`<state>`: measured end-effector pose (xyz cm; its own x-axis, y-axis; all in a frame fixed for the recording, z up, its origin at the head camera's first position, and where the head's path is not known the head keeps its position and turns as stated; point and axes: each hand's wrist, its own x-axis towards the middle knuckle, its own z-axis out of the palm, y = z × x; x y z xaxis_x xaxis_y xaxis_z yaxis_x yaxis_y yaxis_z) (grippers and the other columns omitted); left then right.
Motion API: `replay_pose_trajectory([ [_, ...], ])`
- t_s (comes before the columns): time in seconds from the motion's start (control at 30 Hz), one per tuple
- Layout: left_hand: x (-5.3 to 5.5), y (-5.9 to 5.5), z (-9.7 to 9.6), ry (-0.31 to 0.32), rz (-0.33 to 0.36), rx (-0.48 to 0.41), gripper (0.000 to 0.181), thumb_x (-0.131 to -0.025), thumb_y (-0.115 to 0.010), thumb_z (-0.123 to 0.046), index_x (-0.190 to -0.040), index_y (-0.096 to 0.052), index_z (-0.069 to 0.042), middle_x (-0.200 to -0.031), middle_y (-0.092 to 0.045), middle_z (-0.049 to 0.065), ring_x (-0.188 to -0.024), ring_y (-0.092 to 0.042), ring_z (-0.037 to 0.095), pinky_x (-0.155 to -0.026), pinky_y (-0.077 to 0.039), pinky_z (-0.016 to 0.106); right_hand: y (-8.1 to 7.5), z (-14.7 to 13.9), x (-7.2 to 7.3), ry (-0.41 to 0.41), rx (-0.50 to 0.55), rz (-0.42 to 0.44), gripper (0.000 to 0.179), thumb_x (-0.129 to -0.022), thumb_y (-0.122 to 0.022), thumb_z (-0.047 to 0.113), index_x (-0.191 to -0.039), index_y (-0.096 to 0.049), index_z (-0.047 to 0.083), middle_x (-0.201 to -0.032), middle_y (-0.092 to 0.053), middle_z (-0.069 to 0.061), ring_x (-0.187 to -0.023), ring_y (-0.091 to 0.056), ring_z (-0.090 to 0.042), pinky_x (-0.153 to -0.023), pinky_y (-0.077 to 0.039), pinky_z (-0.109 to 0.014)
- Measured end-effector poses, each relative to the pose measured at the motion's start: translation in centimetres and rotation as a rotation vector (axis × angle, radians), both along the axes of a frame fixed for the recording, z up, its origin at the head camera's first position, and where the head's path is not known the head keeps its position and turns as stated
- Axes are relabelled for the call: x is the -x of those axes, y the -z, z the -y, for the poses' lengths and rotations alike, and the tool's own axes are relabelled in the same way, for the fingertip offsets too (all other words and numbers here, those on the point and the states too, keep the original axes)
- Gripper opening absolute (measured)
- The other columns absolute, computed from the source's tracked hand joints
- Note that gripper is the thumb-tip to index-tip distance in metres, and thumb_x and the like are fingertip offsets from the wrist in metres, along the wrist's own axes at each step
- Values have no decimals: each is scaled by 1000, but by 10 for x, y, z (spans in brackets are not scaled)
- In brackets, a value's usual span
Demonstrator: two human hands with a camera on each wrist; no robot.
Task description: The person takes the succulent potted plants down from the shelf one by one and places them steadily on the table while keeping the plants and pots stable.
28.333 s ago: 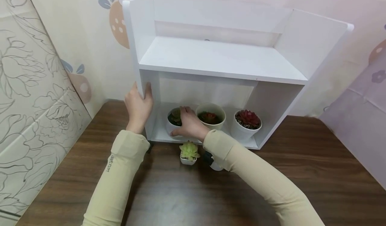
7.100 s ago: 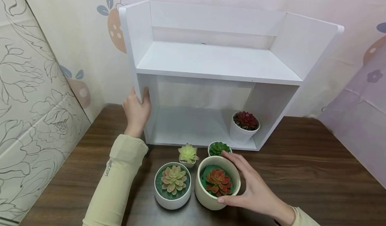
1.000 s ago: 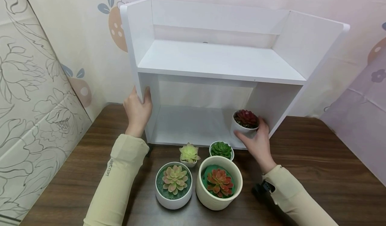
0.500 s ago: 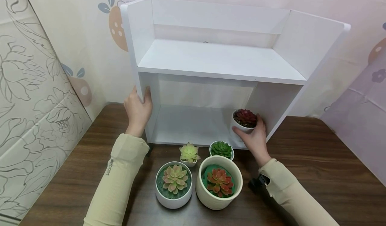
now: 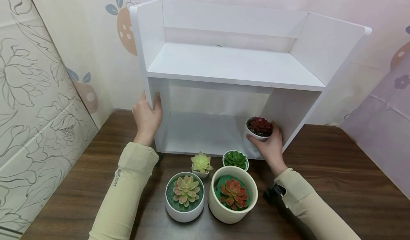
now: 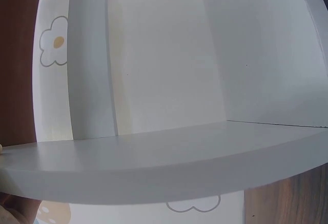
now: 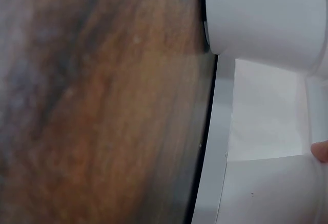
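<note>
A white two-tier shelf (image 5: 232, 79) stands against the wall. My left hand (image 5: 148, 117) grips its left side panel, thumb on the inner face, fingers outside; in the left wrist view only a bit of the hand (image 6: 13, 215) shows at the corner. On the lower tier, near the right panel, my right hand (image 5: 272, 147) holds a white pot (image 5: 253, 140) with a dark red succulent (image 5: 261, 126), thumb at the front and fingers on the right side. The right wrist view shows the white pot (image 7: 264, 19) and one fingertip (image 7: 320, 151).
On the brown wooden table (image 5: 336, 176), before the shelf, stand a cream pot with an orange-red succulent (image 5: 234, 194), a white pot with a pinkish-green succulent (image 5: 185, 191), and small pots with a light green succulent (image 5: 201, 162) and a dark green succulent (image 5: 235, 159).
The pinkish-green and orange-red succulents have come off the shelf onto the table. My right hand has gone from the cream pot to the dark red succulent's pot, which has shifted slightly left.
</note>
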<state>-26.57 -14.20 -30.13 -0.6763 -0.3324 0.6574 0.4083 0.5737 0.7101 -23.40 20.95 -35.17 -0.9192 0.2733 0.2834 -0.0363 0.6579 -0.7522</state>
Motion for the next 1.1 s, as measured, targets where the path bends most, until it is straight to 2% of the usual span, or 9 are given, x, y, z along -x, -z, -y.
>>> replay_pose_trajectory([
  [0.5, 1, 2, 2, 2, 0, -7, 33, -95, -55, -16, -119, -59, 6, -117, -65, 25, -109, -63, 40, -91, -49, 55, 1, 0, -10, -30, 2, -38, 94, -74, -79, 23, -145, -26, -8, -139, -37, -33, -129, -38, -43, -109, -29, -52],
  [1.1, 0, 2, 3, 1, -6, -2, 33, -96, -54, -16, -119, -59, 6, -117, -65, 26, -108, -64, 40, -90, -49, 54, 0, 1, -25, -46, -7, -33, 94, -75, -80, 21, -145, -25, -8, -143, -35, -33, -131, -37, -44, -108, -28, -54],
])
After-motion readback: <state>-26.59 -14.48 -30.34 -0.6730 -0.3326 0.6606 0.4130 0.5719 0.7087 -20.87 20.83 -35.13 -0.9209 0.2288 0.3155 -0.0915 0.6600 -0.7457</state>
